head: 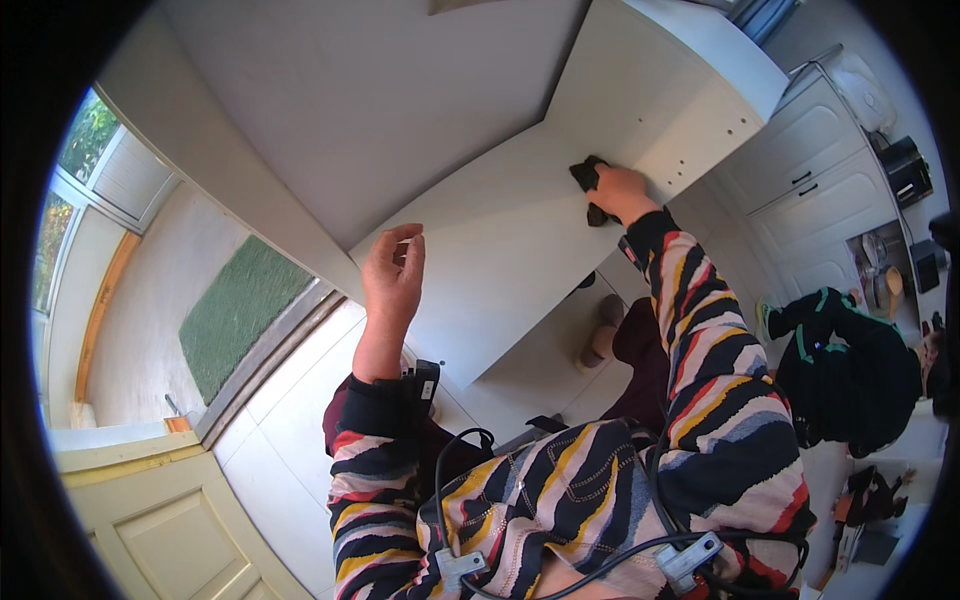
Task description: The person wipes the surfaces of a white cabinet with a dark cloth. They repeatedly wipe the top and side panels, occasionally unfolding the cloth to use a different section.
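Observation:
A dark cloth [593, 182] is bunched under my right hand [622, 192], which presses it on a white cabinet shelf [480, 247] close to the right side panel [660, 97]. Its fingers are wrapped over the cloth and partly hidden. My left hand [395, 259] is raised over the shelf's left end, its fingers curled loosely with a gap to the thumb and nothing held. Whether it touches the shelf I cannot tell. Small drilled holes dot the right side panel, and a grey back panel [390, 97] rises behind the shelf.
To the left, a doorway shows a green mat [244, 315] beyond the sill, with a cream door [184, 532] below. A person in dark clothes [847, 375] bends over by white cupboards [795, 157] on the right. Black cables [600, 574] cross my front.

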A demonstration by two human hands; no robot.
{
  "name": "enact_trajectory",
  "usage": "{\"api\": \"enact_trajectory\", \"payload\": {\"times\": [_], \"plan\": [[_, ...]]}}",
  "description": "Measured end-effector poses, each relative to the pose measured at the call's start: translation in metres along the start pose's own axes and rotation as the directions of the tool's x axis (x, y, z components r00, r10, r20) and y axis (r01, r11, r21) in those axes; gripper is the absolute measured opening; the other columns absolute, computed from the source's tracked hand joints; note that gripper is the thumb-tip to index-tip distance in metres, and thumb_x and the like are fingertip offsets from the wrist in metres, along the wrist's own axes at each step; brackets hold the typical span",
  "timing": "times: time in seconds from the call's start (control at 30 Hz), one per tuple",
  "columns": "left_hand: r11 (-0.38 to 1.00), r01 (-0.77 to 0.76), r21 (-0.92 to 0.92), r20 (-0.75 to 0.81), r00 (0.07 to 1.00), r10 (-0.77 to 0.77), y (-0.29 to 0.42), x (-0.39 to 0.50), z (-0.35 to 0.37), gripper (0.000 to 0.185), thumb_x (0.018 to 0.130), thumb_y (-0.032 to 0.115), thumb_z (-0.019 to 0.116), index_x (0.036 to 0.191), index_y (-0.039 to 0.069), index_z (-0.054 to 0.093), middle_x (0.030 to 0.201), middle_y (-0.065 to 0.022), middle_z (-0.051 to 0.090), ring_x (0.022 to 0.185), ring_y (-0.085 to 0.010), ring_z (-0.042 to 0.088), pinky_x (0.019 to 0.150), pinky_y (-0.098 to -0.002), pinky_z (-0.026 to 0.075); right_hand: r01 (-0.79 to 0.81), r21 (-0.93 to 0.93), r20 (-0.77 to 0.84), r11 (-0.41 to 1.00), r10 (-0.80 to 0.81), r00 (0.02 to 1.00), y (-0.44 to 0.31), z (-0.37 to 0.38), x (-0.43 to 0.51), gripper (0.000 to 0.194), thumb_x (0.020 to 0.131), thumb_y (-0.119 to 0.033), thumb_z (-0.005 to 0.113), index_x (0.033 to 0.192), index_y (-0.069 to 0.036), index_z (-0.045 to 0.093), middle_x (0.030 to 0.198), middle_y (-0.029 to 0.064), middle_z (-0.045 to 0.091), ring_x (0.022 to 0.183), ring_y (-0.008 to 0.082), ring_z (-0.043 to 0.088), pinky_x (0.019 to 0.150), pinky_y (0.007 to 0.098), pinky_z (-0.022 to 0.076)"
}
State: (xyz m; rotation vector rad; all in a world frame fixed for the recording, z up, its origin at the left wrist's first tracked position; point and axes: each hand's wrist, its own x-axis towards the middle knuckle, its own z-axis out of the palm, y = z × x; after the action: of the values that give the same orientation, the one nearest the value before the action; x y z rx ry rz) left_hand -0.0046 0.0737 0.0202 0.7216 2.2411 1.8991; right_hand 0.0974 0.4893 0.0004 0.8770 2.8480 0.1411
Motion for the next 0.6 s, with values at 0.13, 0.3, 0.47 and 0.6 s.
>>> {"api": "enact_trajectory", "payload": {"times": [0.13,0.3,0.47,0.6], "plan": [[1.000,0.008,0.006,0.009,1.000,-0.008,0.002,-0.009,-0.013,0.024,0.101,0.017,0.062,0.115,-0.001,0.068,0.102,-0.0088,0.072,0.091,-0.0153,0.068,0.081,-0.0284,0.053,-0.130,0.075,0.009,0.989,0.129,0.992,0.025,0.009,-0.053,0.052,0.083,-0.035,0.066,0.127,-0.008,0.061,0.111,0.0197,0.072,0.104,0.0387,0.068,0.088,0.0492,0.0550],[1.000,0.000,0.004,-0.018,1.000,0.000,0.003,-0.018,-0.029,0.027,0.102,0.019,0.062,0.116,-0.003,0.068,0.103,-0.0082,0.072,0.093,-0.0155,0.068,0.082,-0.0279,0.052,-0.275,0.243,0.049,0.930,0.272,0.961,0.039,0.016,-0.093,0.056,0.080,-0.039,0.066,0.126,-0.007,0.062,0.114,0.0207,0.071,0.107,0.0397,0.067,0.092,0.0481,0.0543],[0.997,-0.045,-0.066,-0.073,0.997,0.041,0.000,-0.020,-0.036,0.025,0.100,0.020,0.065,0.111,-0.002,0.070,0.100,-0.0088,0.073,0.083,-0.0134,0.067,0.077,-0.0283,0.054,-0.256,0.316,0.041,0.914,0.256,0.966,0.015,0.019,-0.124,0.056,0.079,-0.041,0.065,0.124,-0.008,0.064,0.116,0.0213,0.071,0.108,0.0399,0.067,0.093,0.0473,0.0542],[0.997,-0.007,-0.073,-0.059,0.998,0.003,-0.002,-0.020,-0.032,0.027,0.099,0.021,0.065,0.113,-0.001,0.070,0.097,-0.0084,0.073,0.083,-0.0130,0.067,0.076,-0.0281,0.054,-0.146,0.317,0.036,0.937,0.142,0.989,-0.034,0.018,-0.161,0.049,0.080,-0.038,0.066,0.119,-0.009,0.065,0.106,0.0199,0.073,0.100,0.0408,0.069,0.086,0.0493,0.0554]]}}
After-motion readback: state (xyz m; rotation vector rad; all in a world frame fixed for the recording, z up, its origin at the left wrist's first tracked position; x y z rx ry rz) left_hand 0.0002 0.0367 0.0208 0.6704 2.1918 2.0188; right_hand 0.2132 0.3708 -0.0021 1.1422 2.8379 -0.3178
